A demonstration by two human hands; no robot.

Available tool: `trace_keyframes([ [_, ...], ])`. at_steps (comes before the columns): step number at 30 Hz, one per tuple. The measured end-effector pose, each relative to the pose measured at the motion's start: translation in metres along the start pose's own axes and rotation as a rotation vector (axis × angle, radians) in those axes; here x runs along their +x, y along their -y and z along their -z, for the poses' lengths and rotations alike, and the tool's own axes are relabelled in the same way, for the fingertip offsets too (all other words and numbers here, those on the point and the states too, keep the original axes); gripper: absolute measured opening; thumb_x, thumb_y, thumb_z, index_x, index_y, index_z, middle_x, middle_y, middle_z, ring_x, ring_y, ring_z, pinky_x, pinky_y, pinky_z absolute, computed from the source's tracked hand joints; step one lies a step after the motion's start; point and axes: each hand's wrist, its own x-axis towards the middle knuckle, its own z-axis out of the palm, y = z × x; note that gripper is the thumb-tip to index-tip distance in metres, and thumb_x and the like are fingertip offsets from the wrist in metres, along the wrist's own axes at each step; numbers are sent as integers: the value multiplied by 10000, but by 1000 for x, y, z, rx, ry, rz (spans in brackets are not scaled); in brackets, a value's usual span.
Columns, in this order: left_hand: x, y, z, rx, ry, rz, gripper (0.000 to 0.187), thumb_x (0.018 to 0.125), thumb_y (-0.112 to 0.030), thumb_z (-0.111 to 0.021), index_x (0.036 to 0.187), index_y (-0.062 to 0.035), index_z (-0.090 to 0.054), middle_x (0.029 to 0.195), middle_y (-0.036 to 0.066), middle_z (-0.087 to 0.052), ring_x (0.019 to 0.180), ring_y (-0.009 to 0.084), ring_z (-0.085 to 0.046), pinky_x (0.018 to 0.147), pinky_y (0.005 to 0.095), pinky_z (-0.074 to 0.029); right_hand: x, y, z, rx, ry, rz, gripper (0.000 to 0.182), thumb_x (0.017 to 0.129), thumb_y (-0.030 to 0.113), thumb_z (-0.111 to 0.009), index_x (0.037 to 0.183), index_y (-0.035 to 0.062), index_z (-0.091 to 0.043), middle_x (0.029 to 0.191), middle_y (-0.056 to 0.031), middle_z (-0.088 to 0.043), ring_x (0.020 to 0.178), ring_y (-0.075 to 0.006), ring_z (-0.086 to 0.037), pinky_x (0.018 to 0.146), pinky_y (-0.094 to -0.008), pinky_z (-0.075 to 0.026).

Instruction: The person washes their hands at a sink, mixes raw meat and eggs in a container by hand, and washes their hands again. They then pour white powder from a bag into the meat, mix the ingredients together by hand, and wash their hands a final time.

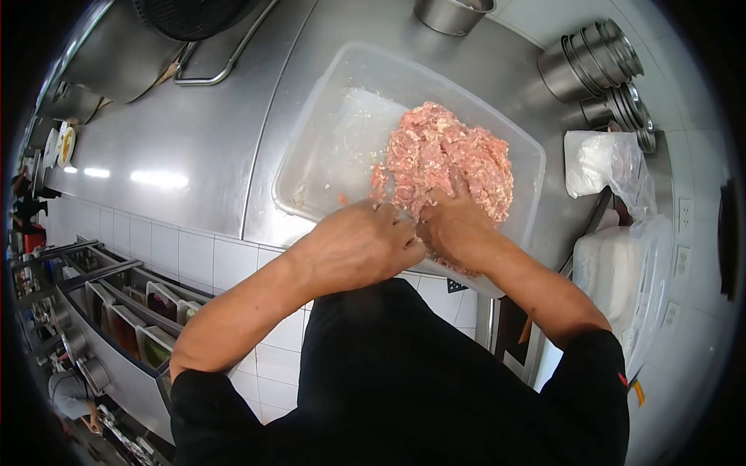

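A mound of pink ground meat (435, 147) flecked with pale bits lies in the right part of a clear plastic tub (311, 155). My right hand (460, 227) is pressed into the near side of the mound, its fingers partly buried in the meat. Beside it, at the tub's near side, my left hand (369, 241) is closed with curled fingers. What the left fingers grip, if anything, is hidden under the hand. The two hands are close together. Small scraps of meat stick to the tub's floor left of the mound.
The tub stands on a steel counter (210, 140). Stacked steel containers (590, 62), a white plastic bag (598, 163) and a steel pot (454, 14) stand beyond it. A large pot (128, 54) is at far left. Below left, another person (70, 392) is near food bins (128, 330).
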Motion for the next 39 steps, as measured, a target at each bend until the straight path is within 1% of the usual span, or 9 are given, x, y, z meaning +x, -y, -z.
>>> trace_keyframes([
  [7,-3,-1,-2,36,3,9,148,737,-200,-662,831,-144,-563,824,15,-559,776,219,-603,635,364,-532,5,-4,-6,-20,-1,-13,135,781,235,-624,761,182,-747,828,15,-658,1018,-193,-569,1154,-619,-187],
  [12,-14,-3,-5,-33,-21,23,60,768,-169,-607,793,-126,-574,788,24,-548,761,203,-595,674,343,-523,0,-13,-15,18,-54,15,126,771,223,-629,754,168,-741,825,14,-660,1010,-197,-571,1152,-582,-229],
  [15,-13,-5,-7,-14,-10,45,60,772,-178,-606,816,-143,-588,809,5,-546,779,188,-584,680,335,-523,-7,-16,-9,89,-127,81,123,759,211,-637,762,152,-744,843,21,-668,1016,-197,-571,1163,-561,-234],
  [21,-12,-5,-7,-20,25,87,73,774,-184,-609,844,-164,-615,824,-7,-554,782,185,-583,689,328,-530,-8,-20,-25,285,-192,28,165,744,220,-659,829,139,-775,927,-5,-681,1063,-217,-569,1186,-544,-197],
  [24,-11,-6,-4,-21,35,102,79,772,-182,-611,849,-166,-622,829,-8,-562,785,188,-586,694,336,-533,-18,-24,-2,230,-27,99,169,744,239,-669,834,153,-783,1009,-15,-681,1112,-229,-555,1182,-537,-198],
  [30,-11,-4,-3,-23,29,121,83,773,-179,-612,853,-158,-620,833,0,-563,815,199,-598,761,372,-551,-24,-27,-9,176,-108,203,164,737,231,-679,839,155,-784,1045,-6,-677,1154,-243,-532,1178,-527,-208],
  [34,-11,-1,0,-13,38,136,105,768,-177,-620,868,-147,-613,831,13,-563,842,224,-607,815,409,-555,-25,-22,-9,266,-62,77,207,747,218,-674,916,169,-781,1012,-10,-689,1123,-236,-548,1160,-506,-245],
  [36,-11,2,-4,30,-5,121,131,765,-210,-669,830,-138,-579,818,11,-564,813,216,-601,757,378,-543,-26,-19,-5,272,-61,75,229,756,206,-667,954,175,-777,990,-12,-696,1095,-228,-560,1154,-478,-264],
  [39,-14,4,-8,33,-7,138,198,775,-252,-713,824,-123,-571,818,23,-574,813,233,-605,765,379,-532,-36,-15,1,288,-141,72,236,807,131,-616,998,139,-754,962,-39,-687,1011,-256,-594,934,-390,-454],
])
